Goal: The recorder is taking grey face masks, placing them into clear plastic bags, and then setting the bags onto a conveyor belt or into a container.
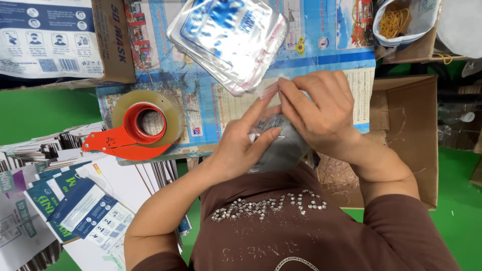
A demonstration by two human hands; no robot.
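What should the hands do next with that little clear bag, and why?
Probably press the bag's open top flat and fold it over. Both the left hand and the right hand pinch the clear bag by its upper edge, and its grey contents sit low inside.

Tape dispenser (134, 131), foil pouch stack (228, 37), rubber bands (394, 21), leaflets (80, 211)

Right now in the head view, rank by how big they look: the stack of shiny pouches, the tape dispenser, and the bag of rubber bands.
1. Stack of shiny pouches.
2. Tape dispenser, close behind.
3. Bag of rubber bands, partly cut off by the frame, so unsure.
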